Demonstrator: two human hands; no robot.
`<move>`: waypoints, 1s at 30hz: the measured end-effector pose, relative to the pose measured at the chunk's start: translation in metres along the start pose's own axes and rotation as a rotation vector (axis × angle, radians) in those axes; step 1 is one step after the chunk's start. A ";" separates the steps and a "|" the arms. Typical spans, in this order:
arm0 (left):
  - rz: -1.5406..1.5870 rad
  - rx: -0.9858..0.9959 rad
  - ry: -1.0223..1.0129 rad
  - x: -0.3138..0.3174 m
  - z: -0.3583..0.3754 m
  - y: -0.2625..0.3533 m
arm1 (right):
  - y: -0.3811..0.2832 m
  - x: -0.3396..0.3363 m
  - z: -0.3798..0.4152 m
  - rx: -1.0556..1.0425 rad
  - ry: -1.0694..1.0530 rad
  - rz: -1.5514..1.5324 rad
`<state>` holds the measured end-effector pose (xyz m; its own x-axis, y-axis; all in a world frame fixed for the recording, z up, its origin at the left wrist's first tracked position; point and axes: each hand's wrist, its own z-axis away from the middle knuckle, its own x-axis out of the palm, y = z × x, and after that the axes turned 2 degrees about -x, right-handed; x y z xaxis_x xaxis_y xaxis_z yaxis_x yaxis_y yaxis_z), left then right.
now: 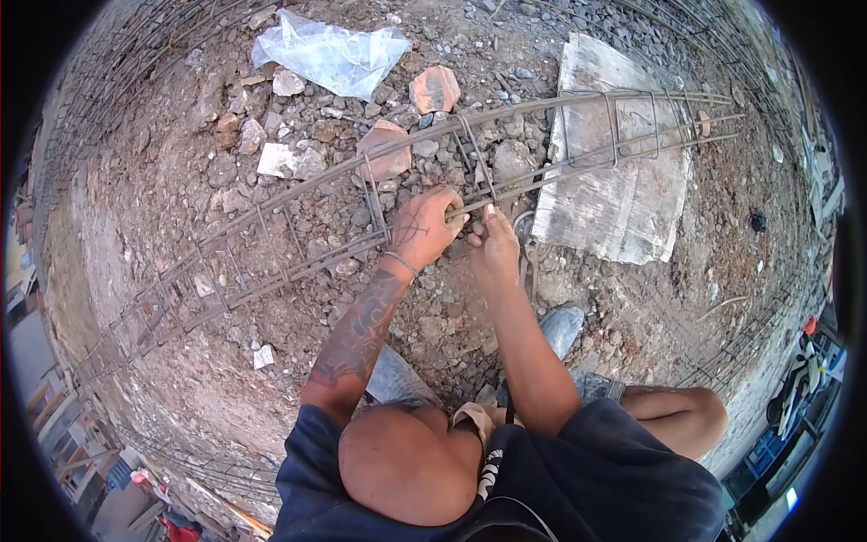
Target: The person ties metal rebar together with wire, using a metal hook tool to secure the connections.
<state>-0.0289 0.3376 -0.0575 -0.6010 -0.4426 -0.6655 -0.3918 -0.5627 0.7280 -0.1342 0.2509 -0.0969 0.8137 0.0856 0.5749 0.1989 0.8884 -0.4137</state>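
Note:
A long cage of steel reinforcing bars runs across the ground from lower left to upper right, with square wire stirrups spaced along it. My left hand is closed around the cage's near bar, just left of one stirrup. Close beside it, my right hand has thumb and fingers pinched together at the same bar, by the foot of that stirrup. Whatever those fingertips hold is too small to make out. A pair of pincers shows just right of my right hand.
A worn pale board lies under the cage's right part. Broken orange brick pieces and a clear plastic sheet lie beyond the cage. Rubble covers the ground. More bar mesh stands at the left edge.

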 end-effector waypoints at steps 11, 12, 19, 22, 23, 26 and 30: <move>0.018 -0.013 0.035 0.003 0.007 -0.005 | -0.119 0.072 -0.029 -0.699 -0.477 2.424; 0.038 -0.010 0.043 0.003 0.007 -0.004 | -0.119 0.080 -0.049 -0.735 -0.615 2.592; 0.038 0.017 0.103 -0.004 0.006 0.005 | -0.110 0.129 -0.109 0.419 -1.102 2.853; 0.067 0.106 0.290 0.000 0.009 0.004 | -0.145 0.133 -0.106 -0.262 -1.268 2.467; 0.076 0.168 0.379 0.005 0.012 -0.005 | -0.148 0.133 -0.080 -0.785 -0.964 2.302; 0.069 0.082 0.199 -0.005 0.009 -0.005 | -0.141 0.093 -0.026 -1.182 -0.174 1.655; 0.104 -0.045 -0.067 -0.011 0.006 -0.006 | -0.078 0.012 0.017 -0.450 0.024 1.117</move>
<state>-0.0242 0.3503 -0.0532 -0.6825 -0.4537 -0.5730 -0.2939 -0.5475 0.7835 -0.1494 0.1898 -0.0460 0.6672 0.6945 -0.2694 -0.4533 0.0917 -0.8866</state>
